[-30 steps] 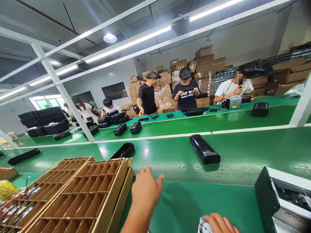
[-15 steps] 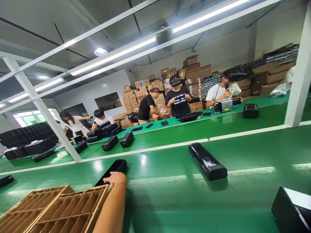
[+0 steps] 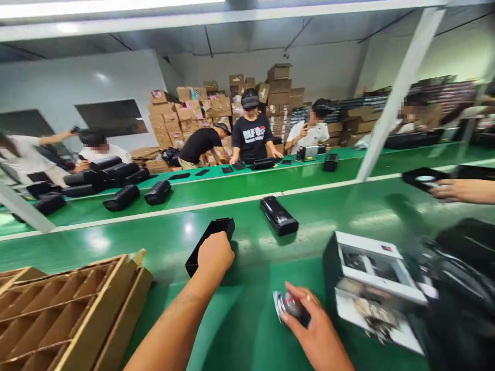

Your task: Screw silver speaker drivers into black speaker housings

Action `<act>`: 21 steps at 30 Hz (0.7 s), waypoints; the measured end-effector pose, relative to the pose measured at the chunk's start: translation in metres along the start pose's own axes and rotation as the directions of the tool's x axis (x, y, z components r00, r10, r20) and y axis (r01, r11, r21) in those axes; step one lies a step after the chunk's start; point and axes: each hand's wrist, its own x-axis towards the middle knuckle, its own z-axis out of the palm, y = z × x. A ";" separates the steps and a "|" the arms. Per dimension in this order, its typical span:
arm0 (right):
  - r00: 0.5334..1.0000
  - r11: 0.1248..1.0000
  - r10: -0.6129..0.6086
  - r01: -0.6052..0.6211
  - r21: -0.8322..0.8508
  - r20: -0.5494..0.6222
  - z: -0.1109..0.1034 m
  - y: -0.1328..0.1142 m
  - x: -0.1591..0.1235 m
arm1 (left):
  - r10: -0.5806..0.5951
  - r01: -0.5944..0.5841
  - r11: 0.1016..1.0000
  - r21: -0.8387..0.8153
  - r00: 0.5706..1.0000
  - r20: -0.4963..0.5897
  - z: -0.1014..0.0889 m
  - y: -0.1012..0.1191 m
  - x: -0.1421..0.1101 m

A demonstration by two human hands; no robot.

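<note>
My left hand (image 3: 215,255) closes on the near end of an open black plastic tray (image 3: 216,225), which rests on the green conveyor belt (image 3: 235,330). My right hand (image 3: 315,330) holds a small silver foil packet (image 3: 286,304) with a dark round item inside, low over the belt. To its right stands a white-and-black open-fronted device (image 3: 371,270), blurred and apart from my fingers. A black oblong casing (image 3: 278,215) lies on the belt beyond my hands.
A wooden crate with cardboard dividers (image 3: 104,304) stands at the lower left. A co-worker's hand (image 3: 460,190) reaches in at the right beside a black tray (image 3: 423,178). Several black casings lie on the far belt, with people and stacked cartons behind.
The view has swung left and levelled. My left hand has moved from beside the black tray onto it, and my right hand has come back into view with the foil packet.
</note>
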 end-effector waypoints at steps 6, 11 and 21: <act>0.997 0.996 -0.075 0.075 0.052 -0.005 -0.063 -0.063 -0.014 | 0.094 -0.086 0.994 -0.070 0.990 0.109 0.039 0.023 -0.156; 0.938 0.979 -0.202 0.190 0.070 0.282 -0.086 -0.091 -0.017 | 0.073 -0.040 0.985 -0.168 0.978 0.194 0.083 0.032 -0.232; 0.597 0.805 -0.358 0.586 -0.086 0.718 -0.054 -0.111 -0.005 | 0.246 -0.144 0.909 -0.391 0.943 0.223 0.133 0.051 -0.279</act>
